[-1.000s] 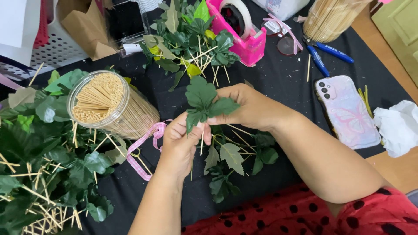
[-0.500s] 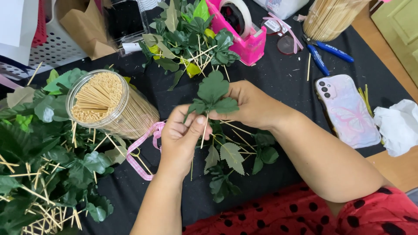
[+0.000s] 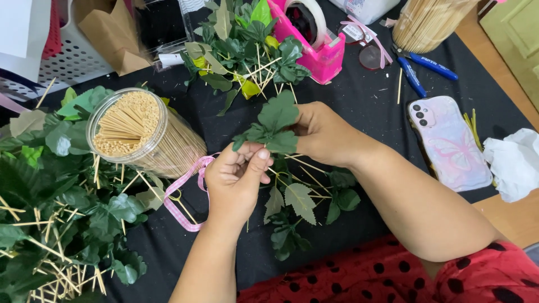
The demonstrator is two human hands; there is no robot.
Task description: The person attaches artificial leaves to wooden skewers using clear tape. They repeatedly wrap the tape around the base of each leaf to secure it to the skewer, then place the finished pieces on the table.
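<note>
Head view, change: your leaf sprig (image 3: 274,124) has risen slightly toward frame centre since the earlier frame.
Right hand (image 3: 320,133): you pinch the sprig's leaves, wrist entering from the right.
Left hand (image 3: 238,178): your fingers close on its stem below.
Surroundings: skewer jar (image 3: 140,134) at left.

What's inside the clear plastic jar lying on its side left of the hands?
The clear plastic jar is packed with thin pale wooden sticks, ends facing its open mouth. The jar's far end is hidden behind pink gingham ribbon and leaves.
</note>
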